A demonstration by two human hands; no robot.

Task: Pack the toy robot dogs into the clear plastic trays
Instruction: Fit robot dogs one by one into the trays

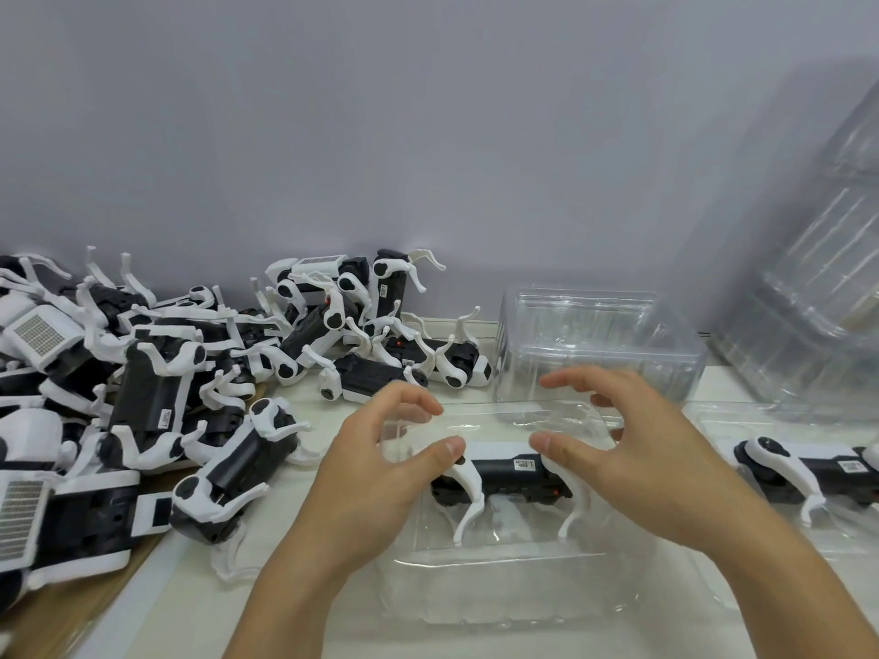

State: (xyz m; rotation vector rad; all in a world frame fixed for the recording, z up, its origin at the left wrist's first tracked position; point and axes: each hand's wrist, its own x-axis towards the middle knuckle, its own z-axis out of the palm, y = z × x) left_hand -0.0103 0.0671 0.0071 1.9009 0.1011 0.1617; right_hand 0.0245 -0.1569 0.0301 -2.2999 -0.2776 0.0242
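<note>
Both forearms enter from bottom edge, over near tray (499, 592) on desk (200, 606).
Left hand (376, 473): fingers (418, 401) curled loosely, spread from thumb, thumb tip at left end of dog (504, 478). Contact with dog or tray film: cannot tell. Nothing clearly gripped.
Right hand (632, 449): fingers spread and bent, thumb tip near dog's top right; fingertips over tray's far rim. Grip: cannot tell; looks relaxed, hovering.
Dog: black body, white legs, lying lengthwise in near tray, legs pointing toward camera, label on top.
Second dog (808, 473): lying in second tray (713, 420), right of near tray, partly cut off by frame edge.
Deep tray (599, 344): clear, standing behind near tray, close to wall (428, 135).
Tray stack (818, 278): clear, tall, blurred, far right, leaning against wall.
Dog pile (157, 373): many black-and-white dogs heaped at left and centre-left of desk, legs tangled, reaching back to wall. Count not readable.
One loose dog (233, 468) at pile's near edge, just left of left wrist, apart from near tray.
Desk surface pale; brown strip visible at bottom left.
</note>
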